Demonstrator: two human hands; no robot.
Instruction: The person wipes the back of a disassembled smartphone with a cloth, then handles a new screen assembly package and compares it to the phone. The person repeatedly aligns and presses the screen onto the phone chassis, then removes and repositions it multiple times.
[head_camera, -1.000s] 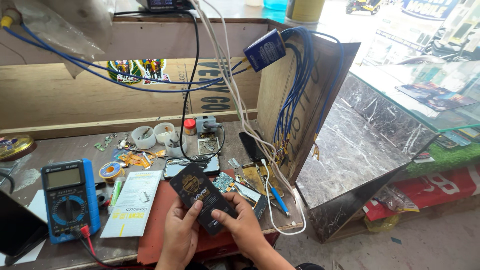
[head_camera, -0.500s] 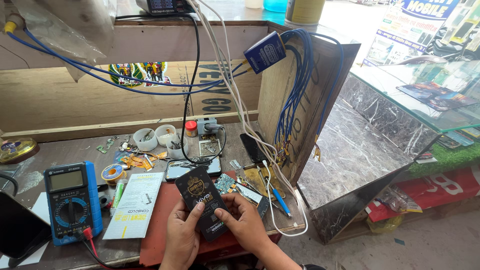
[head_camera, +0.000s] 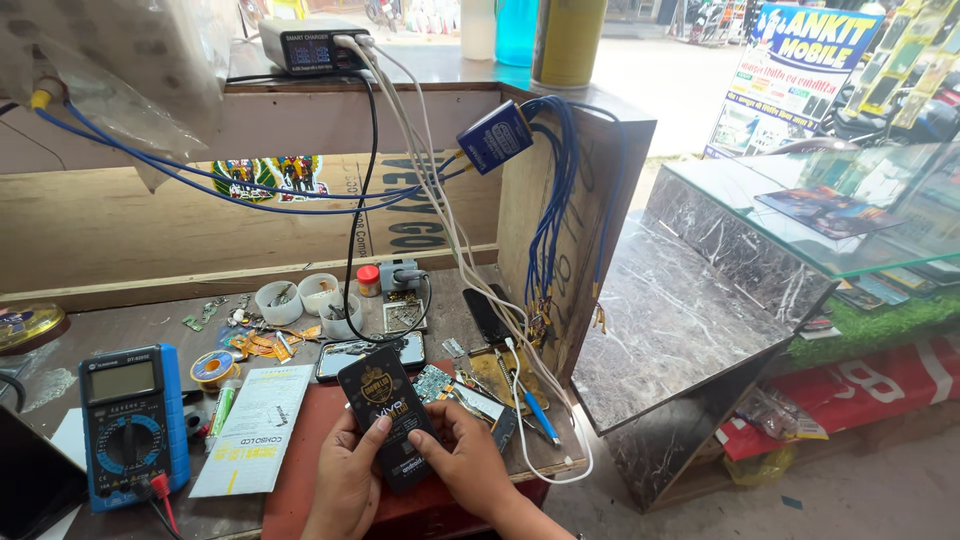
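Head view: both hands grip black phone (head_camera: 388, 415), long axis near-vertical, top tilted left.

A wooden workbench (head_camera: 90, 330) sits under a plywood back wall (head_camera: 120, 240). To the bench's right stands an upright plywood panel (head_camera: 530, 210), then a marble-sided glass counter (head_camera: 800, 210). Beyond it, daylight falls on a bare floor (head_camera: 880, 490).

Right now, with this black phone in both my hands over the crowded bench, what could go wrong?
1. The black rectangular phone is held in the left hand and right hand above loose green circuit boards; a slip could drop it on them.
2. White cables trail beside the right hand; a snag might drag them.
3. The blue multimeter sits near the bench edge with its red probe lead hanging.
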